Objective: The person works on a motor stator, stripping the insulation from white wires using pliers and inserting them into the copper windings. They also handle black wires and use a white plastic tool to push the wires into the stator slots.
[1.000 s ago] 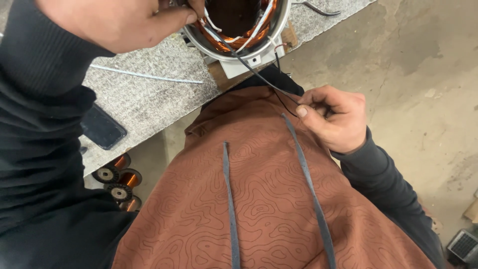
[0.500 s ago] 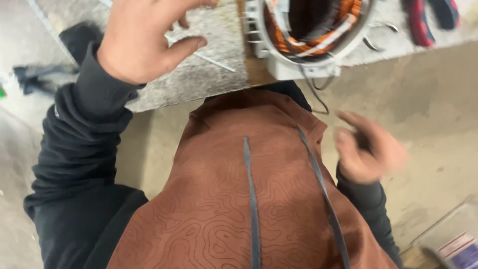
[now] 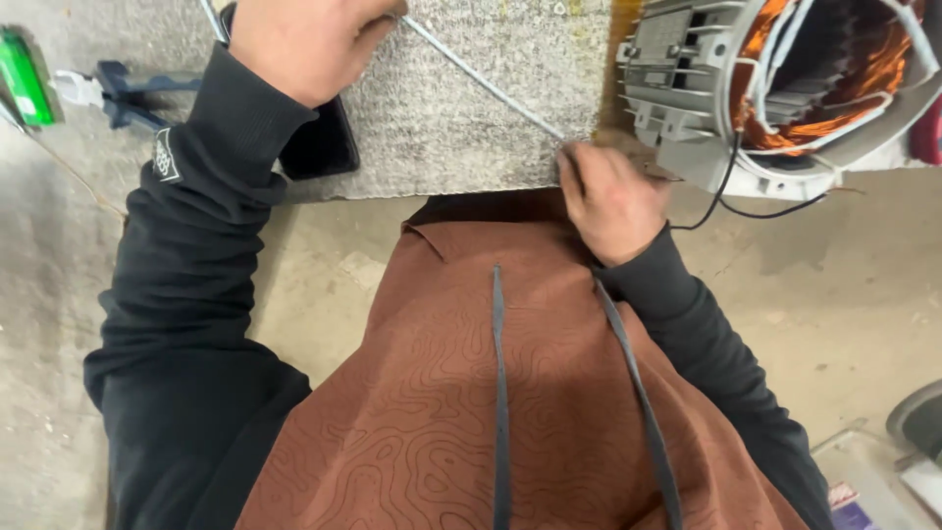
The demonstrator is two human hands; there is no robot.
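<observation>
Wire (image 3: 481, 79), thin and pale grey, lies in a straight slant across the grey speckled bench (image 3: 461, 147), and you hold it at both ends. Your left hand (image 3: 304, 44) is at the top of the view, curled closed around the wire's upper end, with the fingers tucked under so you cannot see the pinch itself. Your right hand (image 3: 608, 201) sits at the near edge of the bench, fingers bunched tight on the wire's lower end, right beside the motor stator (image 3: 785, 93). That stator rests on the bench at your upper right: a grey ribbed housing with copper-orange windings inside and white leads looped over them. A thin black lead (image 3: 731, 201) drops from its housing and curves just past your right wrist. Under your left forearm lies a dark flat phone (image 3: 319, 147), partly hidden by your black sleeve. Further left, on the bench, rests a tool with blue handles (image 3: 123, 88), and beyond it a small green object (image 3: 22, 79) at the picture's edge. Your rust-brown patterned apron (image 3: 491, 393), with two dark straps running down it, fills the lower middle, above the concrete floor (image 3: 834, 294).
</observation>
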